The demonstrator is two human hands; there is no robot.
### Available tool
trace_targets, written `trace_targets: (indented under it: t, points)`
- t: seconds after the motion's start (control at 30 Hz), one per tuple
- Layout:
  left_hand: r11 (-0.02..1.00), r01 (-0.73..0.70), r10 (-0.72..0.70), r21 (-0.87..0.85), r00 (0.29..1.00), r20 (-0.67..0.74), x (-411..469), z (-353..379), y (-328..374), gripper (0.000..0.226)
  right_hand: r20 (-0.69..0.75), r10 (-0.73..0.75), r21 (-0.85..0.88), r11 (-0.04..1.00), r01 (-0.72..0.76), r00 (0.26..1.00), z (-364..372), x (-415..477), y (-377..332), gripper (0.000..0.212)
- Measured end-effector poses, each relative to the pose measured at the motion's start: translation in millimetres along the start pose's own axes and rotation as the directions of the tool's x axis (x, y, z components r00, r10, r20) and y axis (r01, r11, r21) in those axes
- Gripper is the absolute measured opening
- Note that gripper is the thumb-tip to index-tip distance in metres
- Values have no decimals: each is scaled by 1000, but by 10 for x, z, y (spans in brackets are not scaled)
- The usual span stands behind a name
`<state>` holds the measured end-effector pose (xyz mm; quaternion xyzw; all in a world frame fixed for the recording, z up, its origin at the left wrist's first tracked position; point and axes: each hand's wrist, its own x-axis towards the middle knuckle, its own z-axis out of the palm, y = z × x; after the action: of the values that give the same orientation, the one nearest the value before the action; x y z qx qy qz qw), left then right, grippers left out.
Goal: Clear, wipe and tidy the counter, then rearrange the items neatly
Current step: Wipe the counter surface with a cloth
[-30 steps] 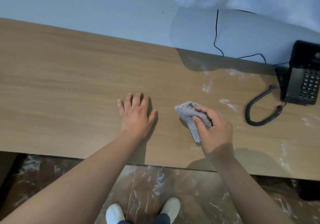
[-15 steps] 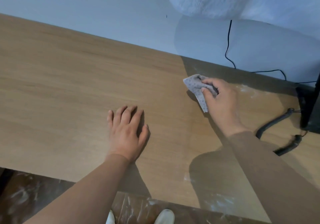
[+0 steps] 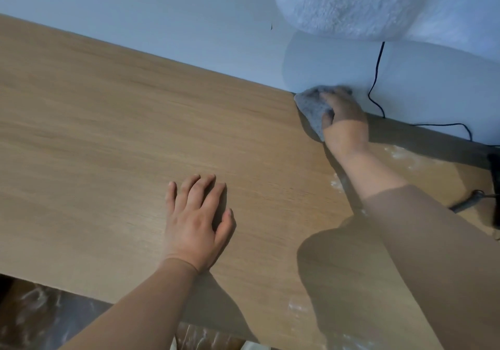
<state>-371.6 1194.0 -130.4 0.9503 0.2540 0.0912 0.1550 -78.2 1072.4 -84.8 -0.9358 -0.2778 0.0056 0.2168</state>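
The cloth (image 3: pixel 313 108) is lying at the counter's (image 3: pixel 113 133) back edge against the wall (image 3: pixel 162 11), the right hand (image 3: pixel 342 122) grasping it. The left hand (image 3: pixel 198 219) is resting flat nearby, fingers released. White smears (image 3: pixel 405 157) and a cord (image 3: pixel 376 84) are sitting just beside the cloth.

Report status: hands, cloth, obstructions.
Left hand flat on wooden counter, holding nothing. Right hand grips grey cloth at counter's back edge, by the wall. Black cable hangs just right of cloth; white smears on counter further right.
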Motion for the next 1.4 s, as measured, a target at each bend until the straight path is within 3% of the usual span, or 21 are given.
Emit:
trace_targets:
  t: [0.1,0.23,0.4,0.6,0.97,1.17,1.4]
  points:
    - [1000,-1,1,1,1000,1,1,-1,-5,52,196,74,-103,993,-55,978,132,45,2,47]
    - [1000,-2,2,-7,1000,-5,-6,3,-5,52,267,69,-183,983,-20,961,190,54,40,51]
    - [1000,-1,1,6,1000,2,0,-4,2,53,232,40,-175,985,1,972,134,-23,110,45]
    - [1000,-1,1,2,1000,-3,0,1,-4,53,94,-15,-88,996,24,995,262,-663,37,38]
    - [1000,0,0,2,1000,-18,-6,12,-1,53,28,24,26,999,-25,999,371,-1772,-197,45]
    - [1000,-2,3,1,999,-36,-6,21,0,52,-47,12,122,993,-6,999,397,-2307,-332,34]
    - [1000,-7,8,11,999,-32,-10,27,1,53,5,51,187,981,-51,999,325,-2788,-500,31]
